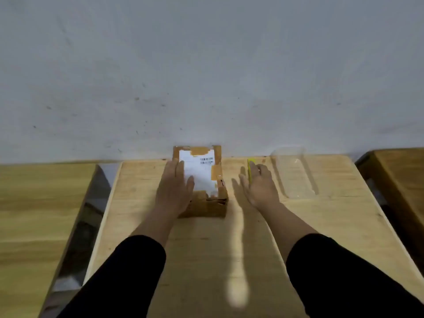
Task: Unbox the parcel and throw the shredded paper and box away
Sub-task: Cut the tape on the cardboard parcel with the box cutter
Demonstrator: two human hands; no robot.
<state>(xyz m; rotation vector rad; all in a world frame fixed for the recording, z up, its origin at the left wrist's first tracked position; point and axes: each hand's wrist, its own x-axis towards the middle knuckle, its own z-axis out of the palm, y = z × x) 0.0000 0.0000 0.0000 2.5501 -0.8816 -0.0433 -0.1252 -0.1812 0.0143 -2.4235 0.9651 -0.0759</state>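
Observation:
A taped brown cardboard parcel (210,203) with a white shipping label lies on the wooden table (206,249), close to the wall. My left hand (175,189) rests flat on the parcel's left side, fingers spread over the label. To the right of the parcel, my right hand (259,182) hovers with fingers extended over a thin yellow tool (250,167) lying on the table. Whether the fingers touch the tool I cannot tell. The parcel's flaps are closed and its contents are hidden.
A clear plastic tray (296,175) lies on the table right of my right hand. A grey wall stands directly behind. Another wooden surface (34,214) is at the left across a gap, and a wooden piece (399,175) at the far right.

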